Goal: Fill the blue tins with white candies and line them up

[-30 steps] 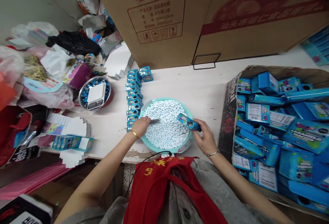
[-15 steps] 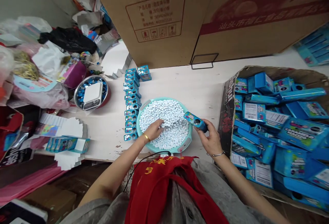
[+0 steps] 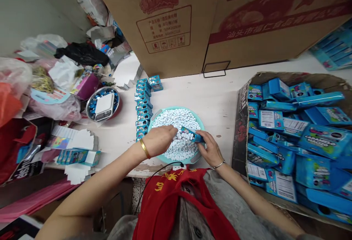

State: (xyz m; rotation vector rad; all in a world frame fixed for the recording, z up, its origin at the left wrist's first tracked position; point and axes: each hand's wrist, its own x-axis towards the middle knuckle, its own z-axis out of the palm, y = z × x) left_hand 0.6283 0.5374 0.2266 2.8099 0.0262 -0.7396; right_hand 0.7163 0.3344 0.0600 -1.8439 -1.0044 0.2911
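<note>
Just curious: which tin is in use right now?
On the pale table sits a round teal plastic basin of small white candies. Over it, the right hand holds a small blue tin. Unlike the blue tins lined up beside the basin, it is lifted.

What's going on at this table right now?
A person is working over a teal basin heaped with small white candies. Their right hand holds a blue tin, tilted over the heap, with white candies showing at its open side. Their left hand sits just beside it. A row of blue tins lines the basin's left side, and a cardboard box of blue packs sits to the right.
</note>
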